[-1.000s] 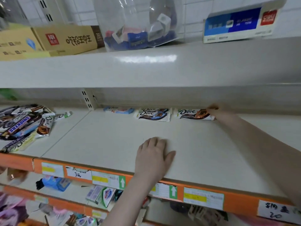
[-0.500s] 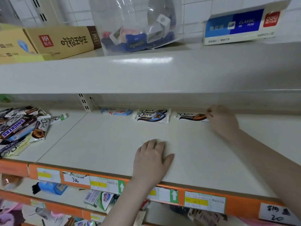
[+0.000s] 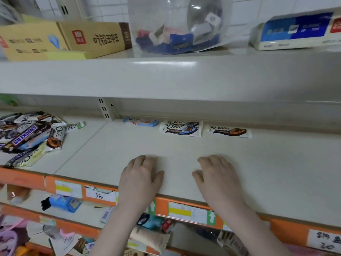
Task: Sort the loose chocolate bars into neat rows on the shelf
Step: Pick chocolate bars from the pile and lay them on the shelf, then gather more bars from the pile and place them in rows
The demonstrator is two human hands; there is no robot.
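Three Dove bars lie in a row along the back of the cream shelf (image 3: 276, 172): a light blue one (image 3: 141, 122), a white-and-dark one (image 3: 181, 128) and a white-and-brown one (image 3: 229, 131). A loose pile of chocolate bars (image 3: 27, 137), with a Snickers bar on top, sits at the shelf's left end, and a small green-tipped bar (image 3: 74, 126) lies beside it. My left hand (image 3: 140, 177) and my right hand (image 3: 219, 177) both rest flat on the shelf near its front edge, holding nothing.
An upper shelf (image 3: 166, 78) overhangs the row and carries yellow boxes (image 3: 64, 40), a clear bag (image 3: 177, 32) and a blue-and-white box (image 3: 299, 32). An orange price strip (image 3: 184, 211) runs along the front edge. Lower shelves hold mixed goods (image 3: 62, 203).
My right hand has left the white-and-brown Dove bar at the back and drawn back to the front of the shelf beside my left hand. The left hand stayed put.
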